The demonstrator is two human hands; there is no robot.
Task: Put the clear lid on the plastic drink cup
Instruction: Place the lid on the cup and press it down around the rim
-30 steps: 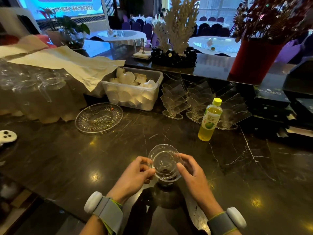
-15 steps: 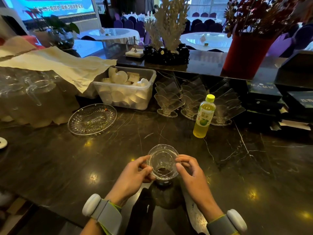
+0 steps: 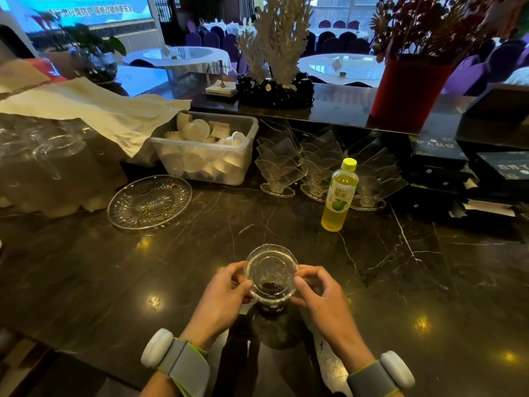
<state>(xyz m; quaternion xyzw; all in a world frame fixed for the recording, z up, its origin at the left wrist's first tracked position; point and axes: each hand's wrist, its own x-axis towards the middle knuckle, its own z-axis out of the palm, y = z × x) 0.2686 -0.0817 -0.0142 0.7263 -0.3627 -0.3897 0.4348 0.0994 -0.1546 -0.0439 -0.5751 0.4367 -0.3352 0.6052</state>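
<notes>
Low in the middle of the frame: clear lid [image 3: 270,270] over the mouth of the plastic drink cup [image 3: 271,296], pinched at its rim from both sides. Left hand [image 3: 221,296] closed on the lid's left edge, thumb and fingertips pressed to the rim; right hand [image 3: 322,293] closed likewise on the right edge. Cannot tell whether fully seated all round. Cup upright on the dark marble counter [image 3: 400,267], a little dark liquid at its bottom, seen through the lid. Grey wristbands with white pods on both wrists — at the lower edge of the frame.

Right of centre, well apart from the cup: green tea bottle [image 3: 339,195], yellow cap, upright. Just behind it, a row of clear fan-shaped holders [image 3: 279,167]. Left of centre, a cut-glass plate [image 3: 149,201], flat on the counter. Above it — a translucent plastic bin [image 3: 207,154] of white pieces, a cream cloth [image 3: 94,108] draped over its left corner. Upper right, a red vase [image 3: 408,93].
</notes>
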